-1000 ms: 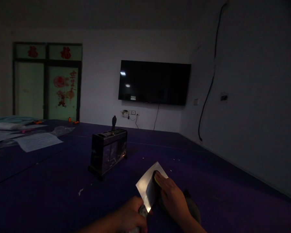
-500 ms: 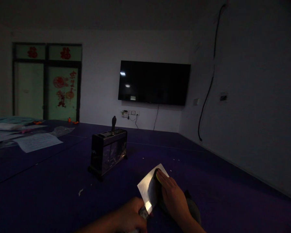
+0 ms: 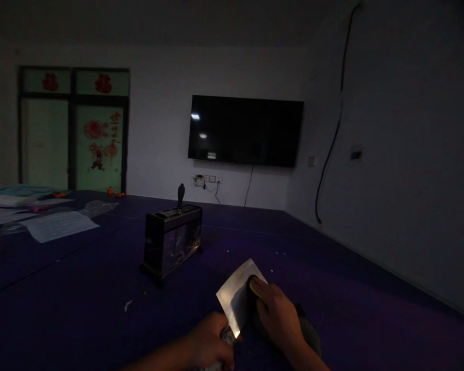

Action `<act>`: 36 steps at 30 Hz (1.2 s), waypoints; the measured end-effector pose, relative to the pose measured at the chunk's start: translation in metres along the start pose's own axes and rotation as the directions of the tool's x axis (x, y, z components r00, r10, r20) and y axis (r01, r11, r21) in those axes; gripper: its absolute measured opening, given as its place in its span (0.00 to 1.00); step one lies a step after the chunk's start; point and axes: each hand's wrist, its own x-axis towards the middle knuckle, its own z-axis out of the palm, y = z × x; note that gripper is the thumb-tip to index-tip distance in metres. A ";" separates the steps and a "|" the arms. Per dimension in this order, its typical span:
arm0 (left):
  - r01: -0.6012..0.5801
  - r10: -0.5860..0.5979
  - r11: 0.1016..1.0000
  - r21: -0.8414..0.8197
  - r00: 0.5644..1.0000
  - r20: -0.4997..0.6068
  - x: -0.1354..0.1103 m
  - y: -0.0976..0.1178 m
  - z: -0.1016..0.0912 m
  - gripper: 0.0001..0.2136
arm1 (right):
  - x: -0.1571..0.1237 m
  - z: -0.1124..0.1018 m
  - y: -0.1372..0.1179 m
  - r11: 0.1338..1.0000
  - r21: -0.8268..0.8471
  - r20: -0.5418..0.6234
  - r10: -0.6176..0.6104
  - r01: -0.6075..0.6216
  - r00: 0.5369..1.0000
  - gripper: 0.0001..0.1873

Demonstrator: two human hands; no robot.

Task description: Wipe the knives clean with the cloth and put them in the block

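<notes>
A cleaver (image 3: 234, 293) with a broad, shiny rectangular blade is tilted up over the dark purple table. My left hand (image 3: 211, 342) is closed around its handle at the lower end of the blade. Against the blade's right side my right hand (image 3: 280, 314) presses a dark pad with a yellow edge (image 3: 252, 286), its fingers closed over it. Most of the pad is hidden by the fingers. Under my right wrist lies a dark rounded thing (image 3: 311, 335) that I cannot make out. Ahead on the left stands a black knife block (image 3: 174, 242) with one dark handle (image 3: 181, 196) upright in it.
Papers (image 3: 60, 225) and crumpled clear plastic (image 3: 98, 207) lie on the table's left. Small white scraps (image 3: 127, 305) are scattered about. Orange items (image 3: 110, 190) stand at the far edge. A television (image 3: 245, 131) hangs on the far wall, and a cable (image 3: 328, 159) hangs on the right wall.
My right hand and the pad have slid slightly down the blade. The blade has tilted a little, and the bright reflection near its handle has shrunk.
</notes>
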 end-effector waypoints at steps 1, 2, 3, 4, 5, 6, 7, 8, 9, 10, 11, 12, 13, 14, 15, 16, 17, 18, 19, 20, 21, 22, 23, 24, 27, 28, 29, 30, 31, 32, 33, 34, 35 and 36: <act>0.006 -0.006 1.000 -0.005 1.000 0.005 0.000 0.000 0.001 0.16 | 0.000 -0.001 -0.001 1.000 0.004 0.013 -0.010 0.010 1.000 0.25; 0.007 -0.007 1.000 -0.008 1.000 0.006 0.001 -0.001 0.001 0.16 | -0.001 -0.001 -0.002 1.000 0.009 0.023 -0.021 0.020 1.000 0.25; 0.007 -0.007 1.000 -0.010 1.000 0.002 0.002 -0.002 0.001 0.16 | -0.001 -0.001 -0.003 0.999 0.016 0.033 -0.035 0.034 0.999 0.25; 0.009 -0.009 1.000 -0.007 1.000 -0.004 0.003 -0.003 0.000 0.17 | -0.001 -0.001 -0.003 0.998 0.024 0.039 -0.053 0.052 0.998 0.26; 0.008 -0.008 1.000 0.001 1.000 -0.007 0.004 -0.005 0.000 0.17 | -0.001 -0.001 -0.004 0.997 0.034 0.042 -0.072 0.071 0.997 0.26; 0.005 -0.005 1.000 0.011 1.000 -0.010 0.005 -0.006 -0.001 0.17 | -0.001 -0.001 -0.004 0.995 0.044 0.040 -0.092 0.090 0.995 0.27; 0.001 -0.001 1.000 0.022 1.000 -0.012 0.005 -0.007 -0.002 0.18 | -0.001 -0.001 -0.005 0.992 0.054 0.036 -0.113 0.111 0.993 0.28; -0.004 0.004 0.999 0.036 1.000 -0.010 0.005 -0.008 -0.002 0.18 | -0.001 -0.001 -0.005 0.989 0.064 0.030 -0.135 0.132 0.990 0.28; -0.008 0.008 0.999 0.051 1.000 -0.003 0.005 -0.008 -0.003 0.18 | 0.000 0.000 -0.006 0.986 0.073 0.020 -0.153 0.151 0.988 0.29; -0.010 0.010 0.998 0.066 1.000 0.004 0.005 -0.008 -0.004 0.18 | 0.000 0.000 -0.006 0.983 0.080 0.008 -0.165 0.164 0.986 0.29; -0.009 0.008 0.997 0.080 1.000 0.014 0.005 -0.008 -0.004 0.18 | 0.001 -0.001 -0.006 0.982 0.082 -0.003 -0.170 0.170 0.985 0.29; -0.006 0.003 0.996 0.092 1.000 0.029 0.005 -0.008 -0.005 0.19 | 0.001 -0.001 -0.007 0.983 0.081 -0.015 -0.167 0.167 0.986 0.29; -0.007 0.002 0.995 0.100 0.999 0.045 0.005 -0.008 -0.006 0.19 | 0.002 -0.001 -0.007 0.985 0.075 -0.028 -0.156 0.157 0.987 0.28; -0.015 0.009 0.995 0.103 0.998 0.056 0.005 -0.009 -0.006 0.19 | 0.003 -0.001 -0.007 0.988 0.064 -0.040 -0.141 0.143 0.989 0.28; -0.025 0.018 0.994 0.102 0.998 0.065 0.006 -0.010 -0.007 0.19 | 0.003 -0.002 -0.007 0.991 0.051 -0.050 -0.125 0.128 0.991 0.27; -0.036 0.029 0.994 0.103 0.997 0.073 0.007 -0.011 -0.007 0.19 | 0.003 -0.002 -0.007 0.993 0.038 -0.058 -0.111 0.114 0.992 0.27; -0.044 0.036 0.994 0.104 0.996 0.078 0.007 -0.012 -0.008 0.19 | 0.004 -0.002 -0.007 0.995 0.026 -0.064 -0.099 0.101 0.993 0.26; -0.045 0.037 0.993 0.106 0.996 0.082 0.008 -0.012 -0.009 0.20 | 0.004 -0.001 -0.007 0.996 0.013 -0.069 -0.088 0.089 0.994 0.25; -0.038 0.029 0.993 0.108 0.996 0.088 0.009 -0.012 -0.009 0.20 | 0.003 -0.001 -0.006 0.997 0.002 -0.072 -0.076 0.077 0.995 0.25; -0.023 0.012 0.993 0.112 0.995 0.095 0.009 -0.012 -0.010 0.21 | 0.003 0.000 -0.005 0.998 -0.011 -0.074 -0.064 0.063 0.995 0.25; -0.007 -0.004 0.993 0.116 0.995 0.097 0.009 -0.011 -0.010 0.21 | 0.003 0.002 -0.004 0.998 -0.023 -0.076 -0.052 0.050 0.996 0.26; 0.005 -0.017 0.993 0.120 0.995 0.095 0.009 -0.010 -0.010 0.21 | 0.003 0.003 -0.002 0.999 -0.034 -0.078 -0.039 0.036 0.996 0.26; 0.012 -0.023 0.992 0.123 0.996 0.090 0.008 -0.009 -0.010 0.21 | 0.003 0.005 -0.001 0.999 -0.043 -0.080 -0.025 0.022 0.996 0.27; 0.015 -0.025 0.992 0.124 0.996 0.081 0.007 -0.008 -0.011 0.21 | 0.003 0.007 0.001 0.999 -0.047 -0.080 -0.011 0.007 0.997 0.27; 0.012 -0.020 0.993 0.117 0.998 0.063 0.006 -0.007 -0.011 0.20 | 0.003 0.011 0.005 0.999 -0.045 -0.073 0.023 -0.026 0.997 0.27; 0.011 -0.018 0.994 0.107 0.998 0.065 0.006 -0.008 -0.011 0.20 | 0.003 0.012 0.006 0.999 -0.040 -0.072 0.030 -0.033 0.997 0.27; 0.007 -0.013 0.996 0.094 0.998 0.067 0.006 -0.008 -0.011 0.20 | 0.003 0.012 0.007 0.999 -0.034 -0.073 0.033 -0.035 0.997 0.26; 0.001 -0.006 0.997 0.079 0.998 0.067 0.006 -0.009 -0.010 0.20 | 0.003 0.013 0.007 0.999 -0.026 -0.077 0.035 -0.037 0.996 0.26; -0.007 0.003 0.998 0.065 0.998 0.062 0.006 -0.010 -0.009 0.20 | 0.003 0.013 0.007 0.999 -0.019 -0.080 0.035 -0.036 0.996 0.25; -0.014 0.011 0.999 0.053 0.999 0.051 0.005 -0.011 -0.008 0.20 | 0.003 0.012 0.007 0.999 -0.013 -0.084 0.034 -0.035 0.996 0.25; -0.014 0.013 0.999 0.047 0.999 0.037 0.005 -0.011 -0.007 0.20 | 0.002 0.012 0.006 0.999 -0.009 -0.086 0.031 -0.032 0.996 0.25; -0.009 0.009 0.999 0.043 1.000 0.019 0.005 -0.010 -0.006 0.20 | 0.002 0.012 0.006 1.000 -0.007 -0.083 0.026 -0.026 0.996 0.25; 0.000 0.000 0.999 0.041 1.000 0.003 0.004 -0.010 -0.005 0.20 | 0.002 0.011 0.006 1.000 -0.007 -0.079 0.020 -0.020 0.997 0.25; 0.008 -0.008 0.999 0.038 1.000 -0.011 0.003 -0.009 -0.004 0.20 | 0.002 0.011 0.005 1.000 -0.008 -0.072 0.015 -0.015 0.997 0.25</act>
